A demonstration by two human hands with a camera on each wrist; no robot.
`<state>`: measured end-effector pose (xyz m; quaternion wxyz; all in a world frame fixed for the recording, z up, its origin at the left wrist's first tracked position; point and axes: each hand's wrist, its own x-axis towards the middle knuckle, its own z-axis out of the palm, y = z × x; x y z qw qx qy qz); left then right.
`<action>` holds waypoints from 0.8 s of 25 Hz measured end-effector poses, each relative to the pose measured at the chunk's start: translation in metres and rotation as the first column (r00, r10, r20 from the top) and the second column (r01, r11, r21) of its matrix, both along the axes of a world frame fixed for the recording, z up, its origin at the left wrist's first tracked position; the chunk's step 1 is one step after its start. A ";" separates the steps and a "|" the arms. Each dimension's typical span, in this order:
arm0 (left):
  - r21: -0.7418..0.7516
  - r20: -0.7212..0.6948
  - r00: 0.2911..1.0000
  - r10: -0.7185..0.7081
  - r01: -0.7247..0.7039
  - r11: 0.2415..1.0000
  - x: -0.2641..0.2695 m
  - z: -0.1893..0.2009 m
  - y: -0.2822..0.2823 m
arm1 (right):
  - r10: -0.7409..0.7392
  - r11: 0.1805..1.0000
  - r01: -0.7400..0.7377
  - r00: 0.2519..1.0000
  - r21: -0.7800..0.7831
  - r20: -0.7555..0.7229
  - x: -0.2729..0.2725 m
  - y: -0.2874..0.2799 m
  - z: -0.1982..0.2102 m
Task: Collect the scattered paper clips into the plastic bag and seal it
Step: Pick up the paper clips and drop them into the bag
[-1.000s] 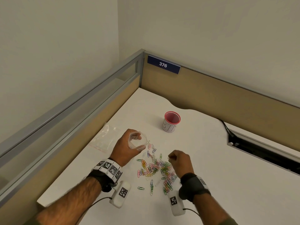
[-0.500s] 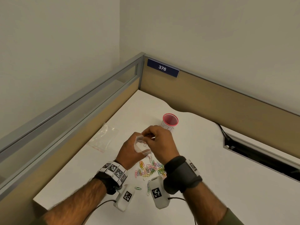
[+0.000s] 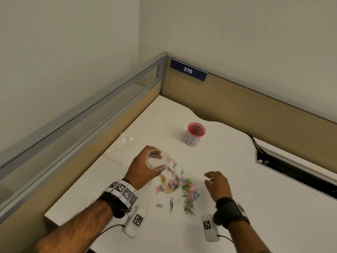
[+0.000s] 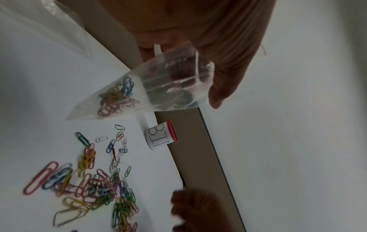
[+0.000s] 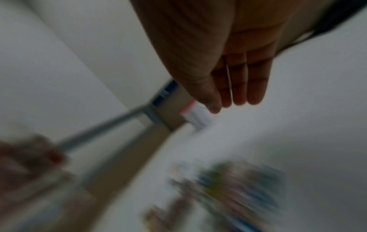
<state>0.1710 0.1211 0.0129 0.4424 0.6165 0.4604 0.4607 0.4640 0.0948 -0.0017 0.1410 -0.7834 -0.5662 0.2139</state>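
Head view showed your left hand (image 3: 144, 170) gripping the small clear plastic zip bag (image 3: 156, 160) by its mouth, held open above the white desk (image 3: 255, 198). Left wrist view showed that bag (image 4: 127, 95) holding a small tangle of coloured clips at its bottom corner; I could not count them. Your right hand (image 3: 217, 183) hovered at 3 o'clock of the pile with fingers loosely spread and nothing in them; the right wrist view, badly blurred, agreed, with the fingers (image 5: 254, 81) straight and side by side.

The scattered coloured wire paper clips (image 3: 179, 189) lay between your two hands, too many and too overlapped to count. One white cup with a red rim and handwritten letters (image 3: 195, 134) stood upright at 12 o'clock of the pile, well apart; its inside was not readable. One second clear plastic bag (image 3: 121, 148) lay flat at 10 o'clock, near the desk's left edge.

Tan partition panels (image 3: 255, 110) with grey metal frames enclosed the desk corner, carrying one blue plate numbered 376 (image 3: 188, 70).
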 end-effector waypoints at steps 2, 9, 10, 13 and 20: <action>0.000 0.015 1.000 0.008 -0.008 1.000 -0.005 -0.001 -0.002 | -0.045 0.990 0.056 0.995 -0.129 0.090 0.014 -0.020 -0.040; -0.012 0.052 0.999 0.015 -0.014 1.000 -0.009 -0.003 0.003 | 0.180 0.974 -0.175 0.983 -0.145 0.027 -0.042 -0.036 -0.042; -0.006 0.056 0.998 0.014 -0.014 1.000 -0.009 -0.002 0.004 | 0.137 0.981 -0.137 0.991 -0.137 -0.010 -0.038 -0.042 -0.038; 0.013 0.070 0.997 0.022 -0.023 1.000 -0.010 0.001 0.004 | 0.069 0.969 -0.068 0.998 -0.238 -0.006 -0.019 -0.074 -0.035; 0.017 0.077 0.997 0.015 -0.017 1.000 -0.015 -0.006 0.003 | 0.034 0.985 -0.031 0.999 -0.171 0.014 -0.057 -0.046 -0.042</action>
